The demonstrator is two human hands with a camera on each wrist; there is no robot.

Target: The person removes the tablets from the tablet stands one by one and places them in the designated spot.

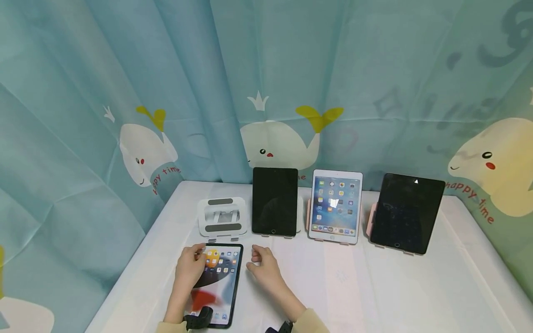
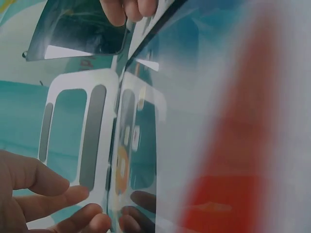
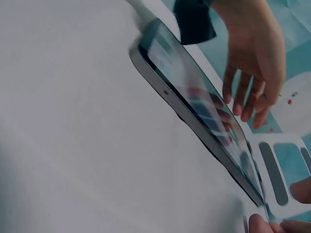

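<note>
A lit tablet [image 1: 220,286] with a dark rim lies face up on the white table, its far end close to an unoccupied white tablet stand [image 1: 222,217]. Over the tablet's far left corner hovers my left hand [image 1: 190,268], fingers loosely bent with nothing between them; in the right wrist view this left hand [image 3: 255,53] hangs above the tablet [image 3: 194,102]. Just right of the tablet's far edge is my right hand [image 1: 266,268], apart from it, fingers loosely curled and holding nothing. The left wrist view shows the stand's grey pads [image 2: 92,141] beside my left fingers [image 2: 43,182].
Along the back stand a dark tablet [image 1: 275,201], a white tablet [image 1: 335,206] with a lit screen, and another dark tablet [image 1: 405,212], each propped on a stand. A blue whale-print curtain [image 1: 187,92] hangs behind and beside the table [image 1: 395,296].
</note>
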